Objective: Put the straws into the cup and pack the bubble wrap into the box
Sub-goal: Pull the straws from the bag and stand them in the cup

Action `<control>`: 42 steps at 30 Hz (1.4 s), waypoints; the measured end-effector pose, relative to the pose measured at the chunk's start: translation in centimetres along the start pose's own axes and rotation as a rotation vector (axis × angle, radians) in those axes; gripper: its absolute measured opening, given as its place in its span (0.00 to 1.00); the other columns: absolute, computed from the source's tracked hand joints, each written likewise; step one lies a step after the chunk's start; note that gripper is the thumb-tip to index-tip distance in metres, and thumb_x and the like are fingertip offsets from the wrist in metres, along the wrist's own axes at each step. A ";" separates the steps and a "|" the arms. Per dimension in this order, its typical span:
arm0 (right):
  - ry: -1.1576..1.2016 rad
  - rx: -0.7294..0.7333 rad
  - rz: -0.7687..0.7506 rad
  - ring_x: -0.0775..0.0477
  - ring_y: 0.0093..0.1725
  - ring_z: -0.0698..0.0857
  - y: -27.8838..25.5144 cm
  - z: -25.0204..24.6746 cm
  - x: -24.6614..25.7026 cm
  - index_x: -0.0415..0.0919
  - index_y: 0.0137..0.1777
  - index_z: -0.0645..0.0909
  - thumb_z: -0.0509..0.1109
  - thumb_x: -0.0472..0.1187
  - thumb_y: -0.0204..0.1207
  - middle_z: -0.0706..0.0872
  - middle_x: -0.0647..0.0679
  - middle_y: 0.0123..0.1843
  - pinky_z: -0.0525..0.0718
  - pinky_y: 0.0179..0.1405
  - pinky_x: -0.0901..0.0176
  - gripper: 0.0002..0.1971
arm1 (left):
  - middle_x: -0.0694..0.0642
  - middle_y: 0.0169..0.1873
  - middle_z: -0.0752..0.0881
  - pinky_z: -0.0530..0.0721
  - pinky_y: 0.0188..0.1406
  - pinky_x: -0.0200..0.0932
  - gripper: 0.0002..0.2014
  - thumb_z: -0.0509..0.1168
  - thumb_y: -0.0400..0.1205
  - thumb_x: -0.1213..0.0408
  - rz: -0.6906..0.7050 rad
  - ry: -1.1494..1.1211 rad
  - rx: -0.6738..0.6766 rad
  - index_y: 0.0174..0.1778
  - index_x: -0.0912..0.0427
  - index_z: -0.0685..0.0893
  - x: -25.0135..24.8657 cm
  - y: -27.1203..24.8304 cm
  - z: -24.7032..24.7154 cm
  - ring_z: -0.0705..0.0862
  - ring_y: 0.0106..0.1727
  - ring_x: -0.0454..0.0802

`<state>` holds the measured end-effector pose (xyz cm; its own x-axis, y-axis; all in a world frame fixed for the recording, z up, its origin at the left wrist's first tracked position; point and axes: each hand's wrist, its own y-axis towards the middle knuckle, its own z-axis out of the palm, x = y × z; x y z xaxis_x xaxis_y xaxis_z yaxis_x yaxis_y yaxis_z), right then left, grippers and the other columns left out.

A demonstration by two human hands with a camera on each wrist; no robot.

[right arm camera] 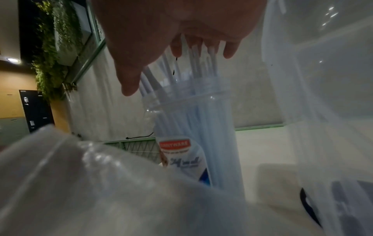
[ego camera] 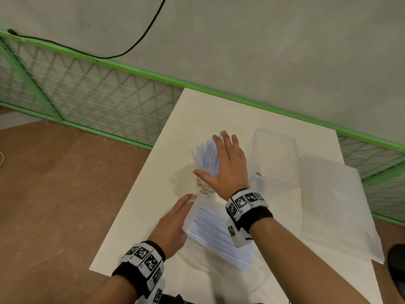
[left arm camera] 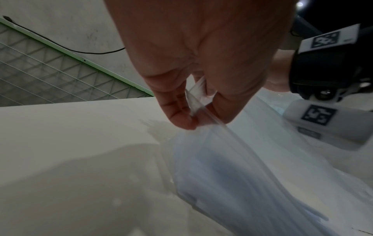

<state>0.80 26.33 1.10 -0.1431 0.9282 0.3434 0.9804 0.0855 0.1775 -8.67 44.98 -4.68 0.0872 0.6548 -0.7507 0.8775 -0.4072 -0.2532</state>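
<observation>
A clear plastic cup [ego camera: 202, 187] with a printed label [right arm camera: 177, 158] stands mid-table, full of pale blue straws [ego camera: 206, 157]. My right hand [ego camera: 219, 154] lies flat on the straw tops [right arm camera: 201, 67], fingers straight. Just in front of the cup lies a clear plastic bag [ego camera: 215, 235] with more straws in it. My left hand [ego camera: 184, 205] pinches the bag's top edge [left arm camera: 196, 102] between thumb and fingers. A clear plastic box [ego camera: 276, 159] stands open to the right of the cup. A sheet of bubble wrap [ego camera: 333, 205] lies flat further right.
The white table [ego camera: 153, 194] ends close to the left of my left hand, with brown floor [ego camera: 65, 183] beyond. A green mesh fence [ego camera: 98, 99] and a grey wall run behind the table. The bubble wrap overhangs the table's right edge.
</observation>
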 end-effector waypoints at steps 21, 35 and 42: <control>0.076 -0.043 -0.164 0.43 0.69 0.73 4.6 1.2 -0.4 0.50 0.74 0.72 0.74 0.64 0.70 0.77 0.50 0.73 0.76 0.67 0.48 0.36 | 0.31 0.82 0.51 0.71 0.62 0.25 0.47 0.56 0.72 0.82 0.034 -0.002 -0.012 0.84 0.40 0.55 0.6 0.1 -0.1 0.74 0.72 0.43; 0.251 -0.072 -0.213 0.43 0.58 0.82 5.0 1.3 -1.3 0.45 0.62 0.85 0.71 0.39 0.80 0.85 0.47 0.60 0.76 0.58 0.59 0.12 | 0.31 0.82 0.52 0.70 0.62 0.23 0.47 0.56 0.72 0.83 0.024 -0.002 -0.018 0.84 0.40 0.56 0.8 0.0 -0.5 0.75 0.72 0.41; 0.316 -0.171 -0.110 0.52 0.49 0.82 5.2 0.3 -1.0 0.43 0.53 0.85 0.75 0.48 0.77 0.86 0.50 0.50 0.76 0.49 0.63 0.11 | 0.31 0.82 0.53 0.71 0.61 0.24 0.47 0.56 0.71 0.83 0.038 0.005 -0.024 0.84 0.41 0.56 0.7 0.0 -0.6 0.77 0.69 0.43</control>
<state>6.10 25.95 1.35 -0.3070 0.7569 0.5769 0.9240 0.0918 0.3712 -8.28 45.83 -4.81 0.1231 0.6423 -0.7565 0.8844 -0.4167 -0.2100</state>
